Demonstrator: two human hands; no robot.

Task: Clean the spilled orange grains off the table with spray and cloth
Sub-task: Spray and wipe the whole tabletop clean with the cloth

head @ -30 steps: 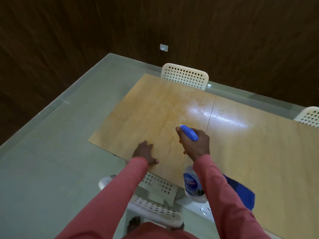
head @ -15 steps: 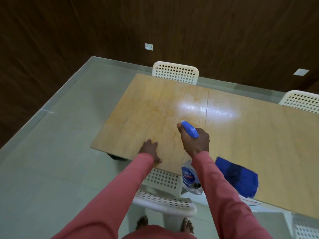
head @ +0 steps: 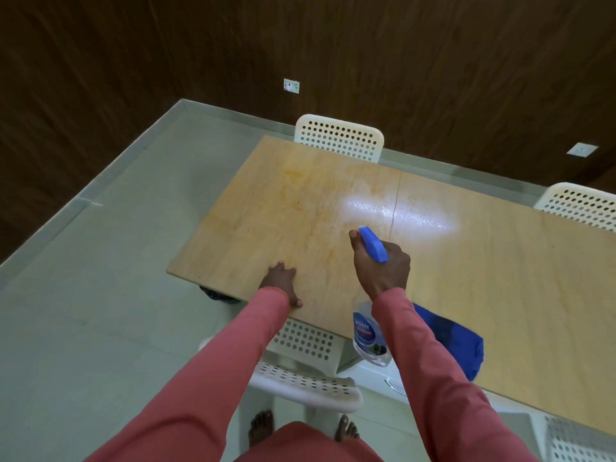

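My right hand point(head: 380, 268) grips a clear spray bottle point(head: 368, 335) with a blue trigger head point(head: 374, 245), held above the near part of the wooden table point(head: 483, 255), nozzle pointing toward the far left. Faint orange smears point(head: 293, 181) mark the table's left half, and a wet glossy patch point(head: 396, 211) shines near the middle seam. My left hand point(head: 281, 283) rests flat on the table by its near edge. A blue cloth point(head: 456, 338) lies crumpled on the table just right of my right forearm, partly hidden by the sleeve.
A white perforated chair point(head: 306, 368) stands between me and the table's near edge. Another white chair point(head: 340, 136) stands at the far side and a third chair point(head: 580, 203) at the far right. Dark wood walls surround the pale floor point(head: 83, 311). My bare feet show below.
The view has shifted slightly and the blue cloth has come fully into sight. My right hand with the bottle stays over the same spot; my left hand has not moved.
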